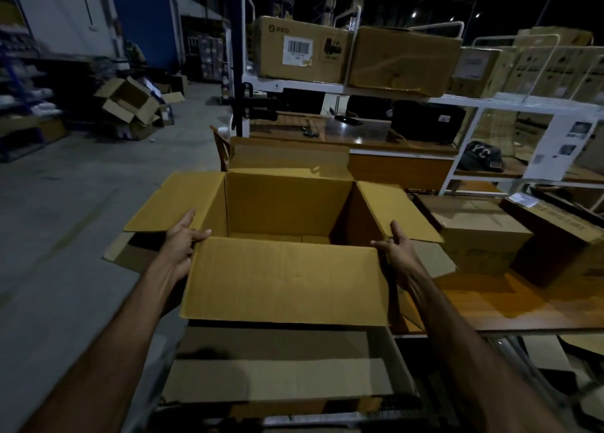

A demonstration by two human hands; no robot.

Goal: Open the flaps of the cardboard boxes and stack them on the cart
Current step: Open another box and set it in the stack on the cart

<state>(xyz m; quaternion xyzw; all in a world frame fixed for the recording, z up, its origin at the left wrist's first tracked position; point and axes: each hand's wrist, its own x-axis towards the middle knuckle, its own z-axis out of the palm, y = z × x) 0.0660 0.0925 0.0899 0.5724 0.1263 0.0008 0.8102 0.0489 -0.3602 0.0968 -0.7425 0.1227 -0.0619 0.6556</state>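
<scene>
Bare concrete floor (75, 203) lies open on the left. The left hand (179, 241) grips the box's left side, thumb hooked over the rim. The cardboard box (287, 279), plain tan, opens upward with all four flaps spread, its long axis running left to right, above another open box (281, 377). The right hand (397, 249) grips its right side, fingers curled over the edge. The table (490, 305) crowds that side.

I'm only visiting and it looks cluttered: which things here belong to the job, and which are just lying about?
Part of the job:
open cardboard box, all flaps out
left hand and right hand, holding its sides
opened box beneath

Lying about:
cap
barcoded carton on shelf
tumbled boxes on floor
</scene>
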